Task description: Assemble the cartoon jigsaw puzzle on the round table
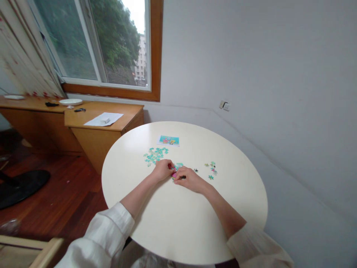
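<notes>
My left hand (162,170) and my right hand (187,178) meet at the middle of a round cream table (178,223), fingers curled and pinched over a small joined patch of jigsaw pieces (177,168) with pink and teal colours. A loose heap of teal puzzle pieces (154,155) lies just beyond my left hand. A few more loose pieces (212,169) lie to the right of my right hand. A small picture card (168,140) with a cartoon print lies further back on the table.
A wooden desk (106,123) with a white sheet of paper (103,119) stands left of the table under a window (111,44). A white plate (70,101) and dark small items sit on it. A wall socket (224,105) is on the right wall. The floor is red-brown wood.
</notes>
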Demonstrator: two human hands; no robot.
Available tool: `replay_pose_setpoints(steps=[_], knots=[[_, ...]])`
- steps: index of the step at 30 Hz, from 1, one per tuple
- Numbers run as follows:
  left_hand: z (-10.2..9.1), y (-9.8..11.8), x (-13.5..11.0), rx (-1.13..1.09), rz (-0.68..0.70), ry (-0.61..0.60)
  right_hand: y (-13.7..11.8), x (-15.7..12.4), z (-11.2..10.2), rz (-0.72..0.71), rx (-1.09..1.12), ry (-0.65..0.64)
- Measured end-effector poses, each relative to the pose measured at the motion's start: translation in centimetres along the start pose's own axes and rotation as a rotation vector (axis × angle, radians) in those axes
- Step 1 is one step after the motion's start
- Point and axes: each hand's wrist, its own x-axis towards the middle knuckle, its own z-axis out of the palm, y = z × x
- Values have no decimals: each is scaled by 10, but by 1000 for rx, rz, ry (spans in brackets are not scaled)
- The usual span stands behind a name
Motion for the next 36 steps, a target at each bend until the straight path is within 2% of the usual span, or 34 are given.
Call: replay_pose_setpoints(steps=[5,11,18,24,32,36], knots=[[1,-1,1,4,-2,-4,2,-1,-1,5,29,9],[3,-4,1,14,9,-4,12,-2,-4,118,35,182],[1,-4,3,14,4,-20,19,-3,-8,127,-24,243],[-7,-6,3,-21,144,-93,28,-4,-16,104,-78,355],[-13,-7,2,36,204,-237,41,-8,-31,157,-163,533],[-12,-8,3,75,211,-258,48,-11,-40,217,-197,637]])
